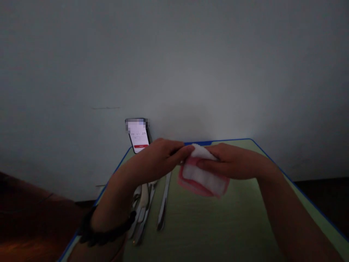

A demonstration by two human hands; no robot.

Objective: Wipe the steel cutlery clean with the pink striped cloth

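A white cloth with a pink border (205, 176) hangs folded between my two hands above the table. My right hand (231, 160) is closed around its upper right part, thumb pressed on the front. At the cloth's upper left corner, my left hand (166, 156) pinches it between thumb and fingers. Whether something lies inside the folds, I cannot tell. A single metal piece of cutlery (164, 205) rests on the table below my left hand. Left of it, several more pieces of cutlery (141, 218) lie in a loose bundle, partly hidden by my left wrist.
The pale green table (218, 225) has a blue edge and stands against a grey wall (191, 72). A phone (139, 136) with a lit screen leans on the wall at the back left corner. The room is dim.
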